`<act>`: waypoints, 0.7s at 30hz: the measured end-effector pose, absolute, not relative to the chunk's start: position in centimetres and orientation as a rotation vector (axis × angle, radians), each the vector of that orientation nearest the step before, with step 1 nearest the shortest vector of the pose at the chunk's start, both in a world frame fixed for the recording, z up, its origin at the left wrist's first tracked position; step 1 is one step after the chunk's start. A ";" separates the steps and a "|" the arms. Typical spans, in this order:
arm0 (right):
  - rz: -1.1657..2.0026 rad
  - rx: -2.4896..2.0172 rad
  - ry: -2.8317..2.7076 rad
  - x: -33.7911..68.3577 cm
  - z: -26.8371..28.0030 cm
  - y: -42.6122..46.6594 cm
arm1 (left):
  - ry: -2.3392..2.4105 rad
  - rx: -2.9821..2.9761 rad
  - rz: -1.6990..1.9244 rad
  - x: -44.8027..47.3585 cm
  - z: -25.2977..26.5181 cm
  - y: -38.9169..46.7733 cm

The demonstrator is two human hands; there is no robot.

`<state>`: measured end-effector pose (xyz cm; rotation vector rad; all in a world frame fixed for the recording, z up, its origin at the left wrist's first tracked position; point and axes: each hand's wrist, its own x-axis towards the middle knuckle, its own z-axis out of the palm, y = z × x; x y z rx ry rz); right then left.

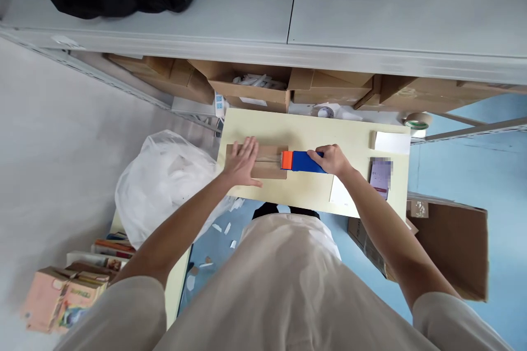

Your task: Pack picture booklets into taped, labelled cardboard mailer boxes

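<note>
A flat brown cardboard box (272,171) lies on the pale yellow table (263,126). My left hand (242,163) presses on its left part, fingers spread and palm down. Gripped in my right hand (332,159) is a blue and orange tape dispenser (302,161). Its orange end touches the right end of the box, in line with a strip of tape along the middle seam. The handle is partly hidden under my fingers.
On the table's right lie a phone (381,176) and a stack of white cards (391,142). Behind stand cardboard boxes (251,93) under a grey shelf (247,0). A white plastic bag (160,186) bulges at left, an open carton (448,247) stands at right, and books (78,290) lie lower left.
</note>
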<state>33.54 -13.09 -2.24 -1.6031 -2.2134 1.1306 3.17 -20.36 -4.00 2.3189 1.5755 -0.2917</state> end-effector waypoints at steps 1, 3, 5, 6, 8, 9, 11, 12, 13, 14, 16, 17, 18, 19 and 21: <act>1.146 -1.601 -2.207 33.7 -2.4 -13.2 | 1.537 2.328 -0.266 5.0 -4.1 -19.9; 1.175 -1.597 -2.190 34.1 -2.8 -13.4 | 1.473 2.341 -0.224 8.2 -4.4 -19.1; 1.228 -1.585 -2.162 34.3 -3.1 -13.5 | 1.452 2.351 -0.188 10.1 -4.5 -18.6; 1.267 -1.574 -2.146 34.4 -3.3 -13.5 | 1.457 2.351 -0.180 10.5 -4.6 -18.6; 1.342 -1.547 -2.127 34.7 -3.6 -13.4 | 1.480 2.344 -0.182 10.6 -4.6 -18.6; 1.368 -1.538 -2.127 35.0 -3.7 -13.3 | 1.490 2.340 -0.189 10.4 -4.7 -18.6; 1.384 -1.549 -2.140 36.4 -3.9 -13.0 | 1.497 2.341 -0.201 10.0 -4.7 -18.7; 1.378 -1.567 -2.157 37.4 -4.0 -12.9 | 1.493 2.344 -0.206 9.8 -4.7 -18.7; 1.363 -1.597 -2.183 38.6 -4.1 -12.8 | 1.485 2.349 -0.212 9.7 -4.7 -18.7; 1.340 -1.638 -2.217 39.9 -4.1 -12.7 | 1.468 2.356 -0.218 9.7 -4.6 -18.7; 1.271 -1.740 -2.322 41.9 -3.8 -12.6 | 1.416 2.377 -0.228 9.8 -4.6 -18.7; 1.219 -1.794 -2.392 42.3 -3.5 -12.6 | 1.381 2.392 -0.232 9.9 -4.5 -18.8; 1.149 -1.854 -2.466 42.3 -3.2 -12.7 | 1.343 2.409 -0.234 9.9 -4.4 -18.8; 1.065 -1.919 -2.535 41.7 -2.7 -12.9 | 1.306 2.424 -0.236 10.0 -4.3 -18.9; 0.876 -2.069 -2.636 39.0 -1.9 -13.3 | 1.258 2.443 -0.241 10.3 -3.9 -19.0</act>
